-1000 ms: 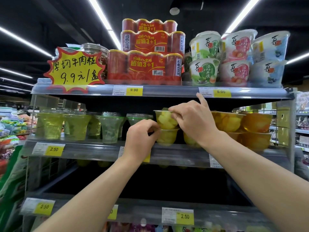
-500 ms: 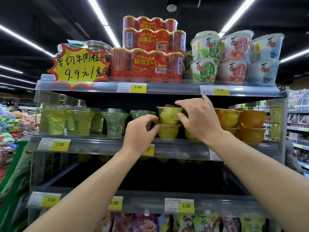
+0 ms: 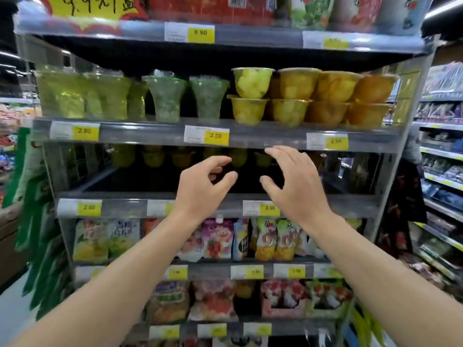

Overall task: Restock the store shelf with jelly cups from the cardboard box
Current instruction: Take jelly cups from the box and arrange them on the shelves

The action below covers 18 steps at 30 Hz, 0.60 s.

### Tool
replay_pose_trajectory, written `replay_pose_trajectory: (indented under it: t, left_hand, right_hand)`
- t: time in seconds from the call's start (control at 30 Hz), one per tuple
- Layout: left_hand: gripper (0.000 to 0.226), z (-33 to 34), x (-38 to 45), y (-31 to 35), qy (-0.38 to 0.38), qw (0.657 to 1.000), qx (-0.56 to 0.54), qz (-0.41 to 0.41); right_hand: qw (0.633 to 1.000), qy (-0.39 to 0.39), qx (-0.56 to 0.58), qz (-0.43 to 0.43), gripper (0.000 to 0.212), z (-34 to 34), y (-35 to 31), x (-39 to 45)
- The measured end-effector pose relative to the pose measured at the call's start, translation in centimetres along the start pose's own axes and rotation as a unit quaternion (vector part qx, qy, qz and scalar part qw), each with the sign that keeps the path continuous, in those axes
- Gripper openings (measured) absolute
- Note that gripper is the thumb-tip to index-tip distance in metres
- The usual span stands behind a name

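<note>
Store aisle, grey metal shelf (image 3: 250, 140) unit with yellow price tags (image 3: 216, 136) on each rail. Both hands up in front of the dark gap under the jelly shelf, holding nothing. Left hand (image 3: 200, 189) grip: fingers loosely curled, thumb and fingers apart. Right hand (image 3: 295, 186) grip: fingers spread and relaxed, apart. Jelly cups (image 3: 250, 96) sit above both hands, not touching them, stacked two high at the right half of the shelf; top yellow cup (image 3: 252, 82) rests on a lower one, fruit chunks visible through clear plastic. More orange-yellow cups to their right. Tall green flared cups (image 3: 165, 96) to the left. Pouch snacks (image 3: 218, 239) on shelves below. Other aisles blurred on both sides.
</note>
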<state>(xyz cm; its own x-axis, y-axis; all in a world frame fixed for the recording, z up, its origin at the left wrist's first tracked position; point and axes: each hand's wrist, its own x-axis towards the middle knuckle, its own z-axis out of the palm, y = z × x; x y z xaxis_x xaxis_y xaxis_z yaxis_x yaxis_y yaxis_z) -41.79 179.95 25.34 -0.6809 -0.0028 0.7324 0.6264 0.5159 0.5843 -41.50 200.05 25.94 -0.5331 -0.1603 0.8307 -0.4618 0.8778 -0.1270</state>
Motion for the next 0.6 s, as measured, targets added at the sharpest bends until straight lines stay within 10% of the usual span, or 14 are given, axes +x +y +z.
replay_pose_trajectory:
  t: [0.6]
  left_hand:
    - [0.054, 9.7, -34.5, -8.1, -0.278, 0.874, 0.062, -0.395]
  right_hand:
    - [0.866, -0.464, 0.078, 0.169, 0.063, 6.9, 3.2, -37.2]
